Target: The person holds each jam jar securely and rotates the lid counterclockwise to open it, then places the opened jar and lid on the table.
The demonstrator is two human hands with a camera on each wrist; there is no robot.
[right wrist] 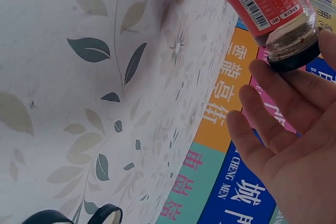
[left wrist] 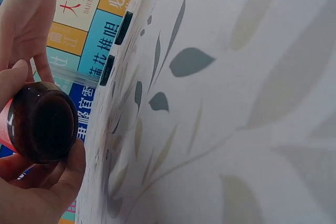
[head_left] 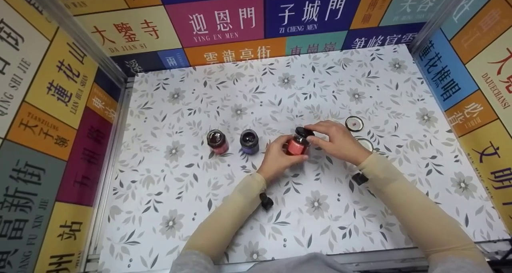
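Observation:
My left hand [head_left: 276, 159] grips a small glass jar [head_left: 297, 148] with a red label, held up over the table. At its mouth is a black lid [head_left: 305, 132], which my right hand [head_left: 338, 141] pinches between thumb and fingers. From the left wrist view, the dark bottom of the jar [left wrist: 50, 124] faces the camera. The right wrist view shows the lid [right wrist: 296, 59] at the jar's neck and a barcode on the label; whether it is screwed tight I cannot tell.
Left of my hands stand two lidless jars, one with a red label [head_left: 218, 143] and one with a purple label [head_left: 250, 143]. Two loose lids [head_left: 354, 123] lie on the flower-patterned table cover [head_left: 316, 203], near my right wrist. Printed panels [head_left: 224, 23] wall the table's back and sides.

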